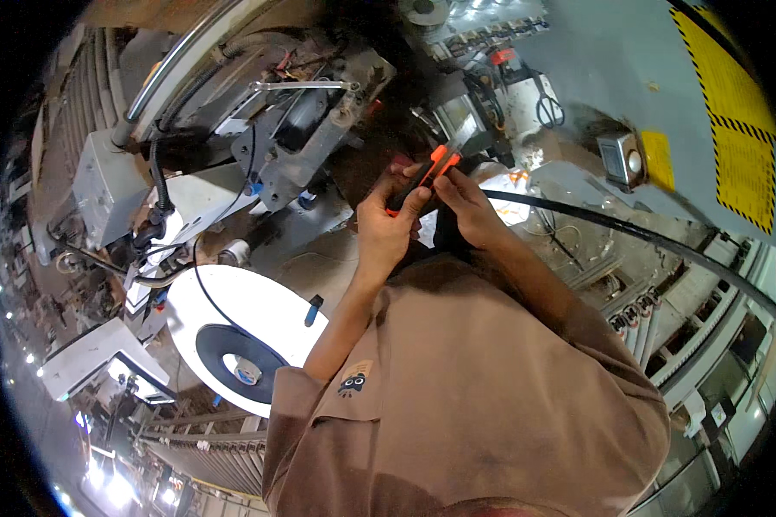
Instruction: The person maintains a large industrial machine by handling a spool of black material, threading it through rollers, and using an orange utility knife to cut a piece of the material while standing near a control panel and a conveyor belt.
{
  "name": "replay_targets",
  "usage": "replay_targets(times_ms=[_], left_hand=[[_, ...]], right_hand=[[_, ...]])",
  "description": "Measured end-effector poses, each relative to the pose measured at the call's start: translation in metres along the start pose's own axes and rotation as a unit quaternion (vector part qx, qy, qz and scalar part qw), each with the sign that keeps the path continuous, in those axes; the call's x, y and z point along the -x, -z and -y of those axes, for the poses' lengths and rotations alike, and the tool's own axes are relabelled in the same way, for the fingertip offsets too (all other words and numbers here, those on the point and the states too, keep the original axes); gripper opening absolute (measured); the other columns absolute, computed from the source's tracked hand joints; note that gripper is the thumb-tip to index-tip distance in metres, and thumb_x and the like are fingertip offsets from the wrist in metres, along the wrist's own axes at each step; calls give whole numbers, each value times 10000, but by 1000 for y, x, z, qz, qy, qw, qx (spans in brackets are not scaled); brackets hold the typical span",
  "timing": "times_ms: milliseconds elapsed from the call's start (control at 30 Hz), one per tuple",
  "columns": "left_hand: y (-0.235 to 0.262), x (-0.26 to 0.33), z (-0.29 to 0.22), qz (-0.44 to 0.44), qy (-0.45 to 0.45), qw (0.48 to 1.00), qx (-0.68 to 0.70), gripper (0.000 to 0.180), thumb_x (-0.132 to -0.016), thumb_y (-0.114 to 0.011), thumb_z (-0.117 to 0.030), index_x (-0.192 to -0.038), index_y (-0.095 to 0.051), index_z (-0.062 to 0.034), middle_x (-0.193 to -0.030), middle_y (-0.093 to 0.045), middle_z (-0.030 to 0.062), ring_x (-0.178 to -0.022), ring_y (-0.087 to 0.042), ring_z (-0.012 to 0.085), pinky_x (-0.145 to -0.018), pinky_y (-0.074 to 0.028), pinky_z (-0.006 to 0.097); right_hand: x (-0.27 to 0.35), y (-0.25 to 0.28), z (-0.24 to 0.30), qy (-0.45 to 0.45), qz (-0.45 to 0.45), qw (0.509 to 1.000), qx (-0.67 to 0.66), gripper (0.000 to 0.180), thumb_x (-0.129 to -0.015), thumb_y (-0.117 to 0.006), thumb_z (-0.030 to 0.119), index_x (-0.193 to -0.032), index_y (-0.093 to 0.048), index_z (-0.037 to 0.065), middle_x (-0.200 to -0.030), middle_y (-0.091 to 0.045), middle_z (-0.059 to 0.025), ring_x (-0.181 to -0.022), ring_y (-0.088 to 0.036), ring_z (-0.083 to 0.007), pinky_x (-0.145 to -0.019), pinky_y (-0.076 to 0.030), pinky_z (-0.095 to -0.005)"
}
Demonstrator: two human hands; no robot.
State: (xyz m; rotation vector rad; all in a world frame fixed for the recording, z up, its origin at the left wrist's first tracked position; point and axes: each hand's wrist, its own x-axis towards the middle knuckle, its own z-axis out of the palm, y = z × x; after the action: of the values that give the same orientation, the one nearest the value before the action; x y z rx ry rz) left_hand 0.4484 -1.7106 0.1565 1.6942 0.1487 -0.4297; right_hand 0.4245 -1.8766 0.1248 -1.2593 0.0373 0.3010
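Your L hand [383, 226] grips an orange-black tool [441, 165], frame's upper ctr; R hand [469, 203] pinches it too.
If bladed, a slip could cut you: hands sit v. close together.

A blue-grey wall [612, 52] spans one to two o'clock, with yellow signs [733, 65] edged in black stripes at two o'clock. Toward half past three, greenish panes [743, 345] sit in pale frames. Bright white lights [119, 489] glare between seven and eight o'clock; tiny light points [31, 358] dot the dim surroundings past eight. Brown ribbed tubing [102, 73] lines ten o'clock.
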Motion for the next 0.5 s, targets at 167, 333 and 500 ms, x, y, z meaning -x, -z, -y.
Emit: replay_targets(times_ms=[167, 333, 500], left_hand=[[-18, -22, -6, -47, -59, 993, -94, 414, -941, -785, -334, -1107, -721, 39, -897, -763, 117, -812, -666, 103, -732, -537, 288], [-22, -41, -12, -53, -69, 991, -100, 329, -923, -801, -229, -1154, -709, -14, -965, -769, 155, -804, -723, 141, -692, -560, 300], [11, -87, -69, -125, -87, 956, -252, 378, -904, -817, -328, -1153, -743, -53, -939, -775, 148, -758, -742, 208, -675, -556, 312]], right_hand=[[-18, 20, 16, -22, 36, 998, -49, 512, -1112, -454, 429, -1407, -565, 25, -1433, -603, -116, -1360, -525, -233, -1183, -351, -388], [-44, 49, 8, -36, 35, 998, -46, 482, -1103, -490, 390, -1409, -556, 25, -1424, -607, -141, -1346, -542, -294, -1171, -367, -439], [-74, 94, 21, 143, -51, 933, 325, 425, -992, -664, 282, -1359, -589, 81, -1354, -617, -192, -1247, -591, -380, -1079, -449, -482]])
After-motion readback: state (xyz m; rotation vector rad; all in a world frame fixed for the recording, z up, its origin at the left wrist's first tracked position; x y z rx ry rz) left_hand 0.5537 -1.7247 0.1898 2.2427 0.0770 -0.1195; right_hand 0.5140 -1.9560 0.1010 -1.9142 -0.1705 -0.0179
